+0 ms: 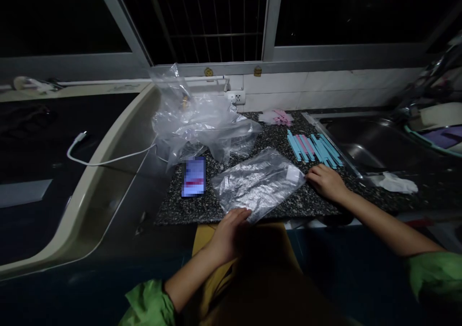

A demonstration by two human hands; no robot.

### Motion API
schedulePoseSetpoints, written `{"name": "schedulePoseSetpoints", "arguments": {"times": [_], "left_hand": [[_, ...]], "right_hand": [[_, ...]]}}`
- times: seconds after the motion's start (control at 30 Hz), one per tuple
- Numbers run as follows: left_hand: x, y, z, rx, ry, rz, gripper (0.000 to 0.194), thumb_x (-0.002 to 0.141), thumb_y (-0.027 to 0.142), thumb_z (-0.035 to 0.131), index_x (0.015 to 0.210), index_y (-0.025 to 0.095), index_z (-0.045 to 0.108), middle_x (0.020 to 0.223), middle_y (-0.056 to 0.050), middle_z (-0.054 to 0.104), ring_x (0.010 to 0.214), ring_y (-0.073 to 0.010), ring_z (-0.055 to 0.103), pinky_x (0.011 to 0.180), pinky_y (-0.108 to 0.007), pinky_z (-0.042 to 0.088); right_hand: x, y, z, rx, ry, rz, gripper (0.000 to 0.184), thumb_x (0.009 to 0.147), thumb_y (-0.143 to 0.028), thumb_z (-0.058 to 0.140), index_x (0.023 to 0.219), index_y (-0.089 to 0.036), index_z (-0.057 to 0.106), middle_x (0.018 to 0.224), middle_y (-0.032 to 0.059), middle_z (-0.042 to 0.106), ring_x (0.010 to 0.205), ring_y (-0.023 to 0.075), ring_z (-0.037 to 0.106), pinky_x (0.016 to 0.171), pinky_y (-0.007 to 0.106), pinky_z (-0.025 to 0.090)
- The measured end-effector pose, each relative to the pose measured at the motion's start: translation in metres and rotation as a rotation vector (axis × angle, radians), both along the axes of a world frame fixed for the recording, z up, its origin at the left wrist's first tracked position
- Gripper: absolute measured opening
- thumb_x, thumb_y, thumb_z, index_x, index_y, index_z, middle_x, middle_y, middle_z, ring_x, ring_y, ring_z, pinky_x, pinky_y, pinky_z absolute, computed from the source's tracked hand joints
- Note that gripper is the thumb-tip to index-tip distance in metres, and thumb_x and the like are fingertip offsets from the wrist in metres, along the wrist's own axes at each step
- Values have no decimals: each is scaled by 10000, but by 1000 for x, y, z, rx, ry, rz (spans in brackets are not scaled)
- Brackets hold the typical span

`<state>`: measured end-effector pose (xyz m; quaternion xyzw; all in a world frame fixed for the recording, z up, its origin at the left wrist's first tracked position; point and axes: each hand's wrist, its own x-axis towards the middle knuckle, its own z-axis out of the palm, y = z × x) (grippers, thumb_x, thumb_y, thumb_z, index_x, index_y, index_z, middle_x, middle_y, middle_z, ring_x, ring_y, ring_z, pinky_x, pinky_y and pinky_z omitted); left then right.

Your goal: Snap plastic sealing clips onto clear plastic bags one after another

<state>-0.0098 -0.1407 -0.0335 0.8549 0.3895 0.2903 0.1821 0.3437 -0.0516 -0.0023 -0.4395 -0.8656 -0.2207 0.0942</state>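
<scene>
A clear, crinkled plastic bag (pixel 262 184) is spread flat on the speckled dark countertop (pixel 191 210). My left hand (pixel 233 232) rests on the bag's near edge, its fingers stretched out together and the thumb hidden. At the bag's right corner, the curled fingers of my right hand (pixel 327 182) close on the plastic. A small white patch (pixel 293 173) shows near that corner. Just beyond my right hand lies a row of light-blue strips (pixel 323 149) with a few pink strips (pixel 305 144) among them. Behind them is a small clear bag with pink pieces (pixel 282 118).
A heap of loose clear plastic bags (pixel 205 124) fills the back left. A lit phone (pixel 194 177) lies left of the flat bag. A white cable (pixel 108 163) crosses the pale curved machine edge (pixel 86 172). To the right are a metal sink (pixel 371 143) and a crumpled white cloth or tissue (pixel 397 182).
</scene>
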Motion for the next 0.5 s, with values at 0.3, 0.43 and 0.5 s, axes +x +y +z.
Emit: {"name": "schedulePoseSetpoints", "arguments": {"times": [0.3, 0.43, 0.5], "left_hand": [[33, -10, -26, 330, 275, 86, 248, 752, 121, 462, 971, 150, 576, 941, -93, 648, 877, -205, 583, 791, -362, 466], [47, -12, -22, 452, 257, 50, 180, 791, 173, 437, 908, 148, 572, 858, -90, 642, 783, -191, 587, 704, -337, 464], [56, -13, -21, 455, 227, 56, 167, 806, 199, 418, 859, 152, 569, 792, -83, 634, 685, -178, 582, 625, -318, 457]], "right_hand": [[-36, -20, 4, 60, 20, 90, 207, 814, -144, 438, 919, -147, 616, 787, 97, 569, 735, 192, 440, 616, 296, 333], [-70, -50, -2, -42, 82, 342, 193, 840, -225, 470, 972, -143, 585, 794, 72, 568, 718, 163, 444, 627, 287, 337], [-83, -58, -9, -57, 89, 380, 198, 856, -261, 459, 973, -152, 576, 774, 58, 566, 699, 154, 441, 608, 284, 324]]}}
